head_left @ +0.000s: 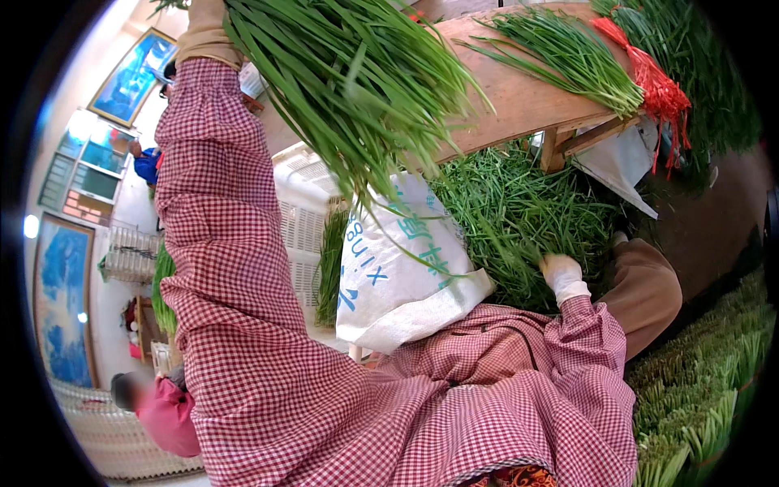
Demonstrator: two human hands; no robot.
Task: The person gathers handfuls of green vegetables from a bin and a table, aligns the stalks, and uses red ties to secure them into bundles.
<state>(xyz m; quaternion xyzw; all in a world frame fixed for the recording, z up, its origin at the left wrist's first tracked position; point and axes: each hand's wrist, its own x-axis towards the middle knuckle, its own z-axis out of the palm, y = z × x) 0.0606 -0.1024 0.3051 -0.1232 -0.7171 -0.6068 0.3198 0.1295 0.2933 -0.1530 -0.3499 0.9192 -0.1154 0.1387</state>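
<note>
The left arm, in a red-and-white checked sleeve (219,203), reaches up to the top edge, where the left hand (209,31) shows only in part, beige at the wrist. Its fingers lie beyond the edge, so I cannot tell whether they are spread or pressed together. Just beside it a large bunch (357,89) of long green leaves hangs at the upper middle, tips slanting down to the right, in front of part of the wooden worktop (507,109); its upper end is cut off too.

The right hand (560,274), pale, with a white cuff, is low over the near side of a heap (519,207) of loose leaves. Its fingers look bent but are blurred; I cannot tell whether they pinch a leaf.

A white sack (406,280) with blue and green print lies between the lap and the heap, a few thin leaves across it. A smaller bundle (580,65) lies on the worktop, its pale stem ends next to red ties (641,69) that droop over the edge. Darker greens (718,73) fill the upper right corner, and rows of bundles (706,398) the lower right, near a brown trouser leg (645,292). White slatted crates (300,174) stand behind the left arm. At far left is a person in pink (168,415).
</note>
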